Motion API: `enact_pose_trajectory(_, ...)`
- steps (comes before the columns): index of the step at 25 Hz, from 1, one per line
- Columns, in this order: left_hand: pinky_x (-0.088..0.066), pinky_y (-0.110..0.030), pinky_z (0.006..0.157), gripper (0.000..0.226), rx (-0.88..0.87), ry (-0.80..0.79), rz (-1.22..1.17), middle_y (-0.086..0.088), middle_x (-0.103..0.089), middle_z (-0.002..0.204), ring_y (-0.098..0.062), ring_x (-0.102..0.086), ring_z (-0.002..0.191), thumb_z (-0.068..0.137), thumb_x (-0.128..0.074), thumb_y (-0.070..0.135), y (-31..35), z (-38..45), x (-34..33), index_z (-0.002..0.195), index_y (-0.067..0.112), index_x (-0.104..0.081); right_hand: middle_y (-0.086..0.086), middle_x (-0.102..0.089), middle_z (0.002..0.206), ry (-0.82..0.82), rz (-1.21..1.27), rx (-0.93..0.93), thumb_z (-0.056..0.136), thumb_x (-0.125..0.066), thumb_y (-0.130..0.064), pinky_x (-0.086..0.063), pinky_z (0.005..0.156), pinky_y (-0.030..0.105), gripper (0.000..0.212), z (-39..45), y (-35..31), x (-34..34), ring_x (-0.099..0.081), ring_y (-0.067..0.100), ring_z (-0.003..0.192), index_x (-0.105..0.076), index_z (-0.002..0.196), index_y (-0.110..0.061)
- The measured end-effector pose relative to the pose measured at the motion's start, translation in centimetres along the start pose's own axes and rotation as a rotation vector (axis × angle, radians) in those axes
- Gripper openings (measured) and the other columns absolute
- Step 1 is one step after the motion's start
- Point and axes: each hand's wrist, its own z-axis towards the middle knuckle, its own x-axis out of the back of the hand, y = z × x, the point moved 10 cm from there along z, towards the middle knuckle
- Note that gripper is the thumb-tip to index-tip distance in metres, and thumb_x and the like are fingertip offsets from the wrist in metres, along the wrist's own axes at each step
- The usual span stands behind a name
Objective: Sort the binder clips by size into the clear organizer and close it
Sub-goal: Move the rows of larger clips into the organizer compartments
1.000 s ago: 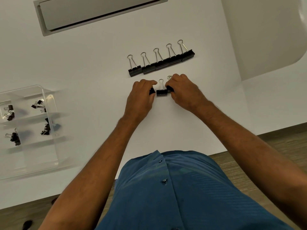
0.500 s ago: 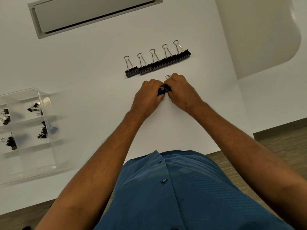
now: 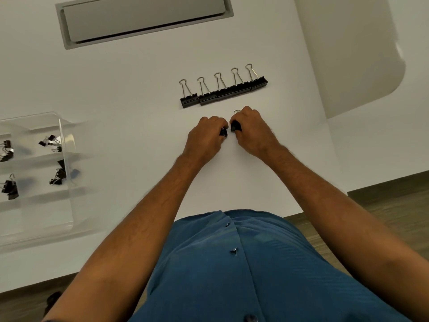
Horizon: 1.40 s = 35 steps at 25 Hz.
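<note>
Several large black binder clips (image 3: pixel 224 91) lie in a slanted row on the white table, wire handles pointing away from me. Just in front of that row, my left hand (image 3: pixel 205 138) curls its fingers round a small black clip (image 3: pixel 223 132). My right hand (image 3: pixel 251 131) grips another small black clip (image 3: pixel 235 126), and a wire loop shows above its fingers. The two hands sit close together with a small gap between them. The clear organizer (image 3: pixel 67 159) stands open at the left edge, with small black clips in several compartments.
A grey recessed panel (image 3: pixel 144 18) is set into the table at the back. A second white surface (image 3: pixel 357 49) with a rounded corner lies at the right. The table's front edge runs along my blue shirt (image 3: pixel 243 270), and wood floor shows beyond it.
A second ago three small clips lay in a line between my hands. My hands drew together over them and now have parted slightly, each holding a clip.
</note>
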Motion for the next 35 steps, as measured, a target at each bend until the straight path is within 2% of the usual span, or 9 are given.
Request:
enact_pose_trajectory(4, -0.049, -0.034, 0.081, 0.031, 0.062, 0.066, -0.093, 0.006, -0.062, 0.118, -0.018, -0.049, 0.111, 0.094, -0.063, 0.022, -2.1, -3.4, 2.1, 0.124, 0.026, -0.059, 0.003, -0.056, 0.107, -0.082, 0.041, -0.004, 0.091, -0.063, -0.01, -0.05, 0.083, 0.031, 0.016, -1.8, -1.5, -1.1, -0.056, 0.02, 0.096, -0.066, 0.105, -0.016)
enact_pose_trajectory(9, -0.047, -0.032, 0.086, 0.026, 0.106, 0.138, -0.16, 0.006, -0.062, 0.116, -0.018, -0.048, 0.109, 0.093, -0.064, 0.023, -6.1, -9.1, 4.3, 0.119, 0.025, -0.062, 0.003, -0.054, 0.107, -0.109, 0.084, 0.066, 0.09, -0.064, -0.01, -0.053, 0.085, 0.039, 0.02, -4.1, -6.9, -3.2, -0.057, 0.019, 0.092, -0.065, 0.11, -0.015)
enact_pose_trajectory(12, -0.043, -0.027, 0.087, 0.027, 0.155, 0.197, -0.212, 0.005, -0.063, 0.115, -0.017, -0.048, 0.107, 0.093, -0.065, 0.021, -9.2, -13.5, 6.2, 0.12, 0.024, -0.063, 0.003, -0.052, 0.109, -0.136, 0.121, 0.129, 0.092, -0.067, -0.012, -0.053, 0.085, 0.041, 0.021, -4.8, -11.9, -4.9, -0.057, 0.019, 0.092, -0.063, 0.112, -0.016)
enact_pose_trajectory(19, -0.042, -0.023, 0.083, 0.027, 0.299, 0.341, -0.212, 0.011, -0.06, 0.112, -0.004, -0.04, 0.102, 0.094, -0.065, 0.025, -17.2, -23.9, 12.7, 0.121, 0.027, -0.062, -0.003, -0.049, 0.109, -0.206, 0.187, 0.233, 0.093, -0.068, -0.018, -0.053, 0.086, 0.033, 0.019, -4.0, -25.4, -9.1, -0.056, 0.015, 0.091, -0.063, 0.112, -0.02)
enact_pose_trajectory(22, -0.039, -0.021, 0.084, 0.027, 0.358, 0.405, -0.159, 0.011, -0.06, 0.114, -0.008, -0.043, 0.108, 0.094, -0.065, 0.026, -21.2, -28.4, 15.6, 0.121, 0.027, -0.061, -0.004, -0.048, 0.109, -0.222, 0.223, 0.319, 0.093, -0.067, -0.017, -0.051, 0.086, 0.029, 0.021, -4.2, -31.7, -10.3, -0.054, 0.012, 0.092, -0.062, 0.114, -0.021)
enact_pose_trajectory(26, -0.043, -0.025, 0.081, 0.029, 0.412, 0.41, -0.049, 0.005, -0.061, 0.115, -0.016, -0.047, 0.108, 0.094, -0.065, 0.024, -25.6, -32.7, 16.9, 0.123, 0.023, -0.062, -0.005, -0.048, 0.111, -0.237, 0.27, 0.4, 0.093, -0.068, -0.016, -0.05, 0.086, 0.027, 0.024, -4.7, -37.9, -11.8, -0.053, 0.009, 0.094, -0.06, 0.115, -0.021)
enact_pose_trajectory(30, -0.047, -0.034, 0.079, 0.029, 0.376, 0.359, 0.042, -0.001, -0.063, 0.11, -0.022, -0.051, 0.1, 0.092, -0.067, 0.021, -27.9, -34.0, 16.4, 0.121, 0.018, -0.063, -0.003, -0.05, 0.11, -0.279, 0.239, 0.494, 0.094, -0.066, -0.014, -0.052, 0.085, 0.033, 0.02, -5.7, -42.2, -13.9, -0.055, 0.013, 0.094, -0.061, 0.112, -0.019)
enact_pose_trajectory(35, -0.036, -0.03, 0.073, 0.02, 0.364, 0.295, 0.123, -0.001, -0.062, 0.098, -0.022, -0.053, 0.093, 0.09, -0.068, 0.022, -29.1, -33.6, 15.8, 0.108, 0.018, -0.064, -0.001, -0.05, 0.109, -0.297, 0.077, 0.595, 0.094, -0.066, -0.012, -0.052, 0.08, 0.033, 0.022, -6.9, -45.2, -17.3, -0.05, 0.012, 0.093, -0.061, 0.114, -0.017)
